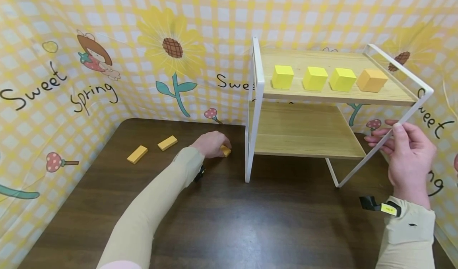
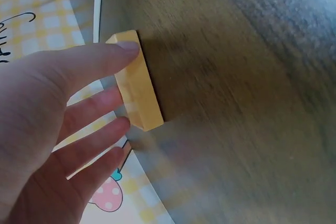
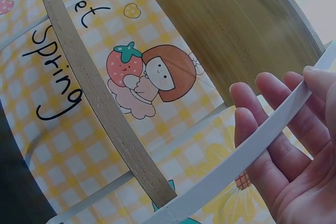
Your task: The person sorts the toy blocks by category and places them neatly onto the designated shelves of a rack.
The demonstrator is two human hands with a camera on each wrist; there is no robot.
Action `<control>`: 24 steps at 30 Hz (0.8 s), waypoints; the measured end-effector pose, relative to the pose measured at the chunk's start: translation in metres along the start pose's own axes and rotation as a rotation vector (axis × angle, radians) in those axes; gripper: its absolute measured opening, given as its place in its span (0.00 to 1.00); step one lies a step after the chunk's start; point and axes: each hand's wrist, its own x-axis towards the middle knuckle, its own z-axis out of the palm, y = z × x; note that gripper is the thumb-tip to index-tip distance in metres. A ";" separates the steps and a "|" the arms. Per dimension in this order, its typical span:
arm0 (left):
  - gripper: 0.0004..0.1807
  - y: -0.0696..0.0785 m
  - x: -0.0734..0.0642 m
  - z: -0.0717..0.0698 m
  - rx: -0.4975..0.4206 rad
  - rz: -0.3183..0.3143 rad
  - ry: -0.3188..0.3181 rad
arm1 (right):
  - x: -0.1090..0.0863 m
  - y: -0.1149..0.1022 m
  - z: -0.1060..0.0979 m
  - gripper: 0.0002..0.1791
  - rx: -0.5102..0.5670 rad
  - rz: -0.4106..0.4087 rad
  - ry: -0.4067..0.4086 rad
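My left hand is low over the dark table, left of a two-tier shelf. It pinches an orange wooden block; the left wrist view shows the thumb on the block's upper part and fingers at its far side. My right hand holds the sloping white metal bar at the shelf's right end, thumb in front and fingers behind. On the top board stand several cubes in a row: yellow ones, such as the leftmost yellow cube, and an orange cube at the right.
Two orange blocks lie on the table at the left: a nearer block and a farther block. The shelf's lower board has no cubes on it. A checked, printed cloth hangs around the table's back and sides.
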 end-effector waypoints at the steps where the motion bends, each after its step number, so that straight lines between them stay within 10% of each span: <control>1: 0.16 0.000 0.000 0.000 -0.005 0.002 0.002 | 0.000 0.000 0.000 0.19 -0.002 -0.001 0.001; 24: 0.15 -0.004 -0.002 0.010 -0.061 0.072 0.103 | -0.001 0.000 0.000 0.18 -0.014 0.011 0.010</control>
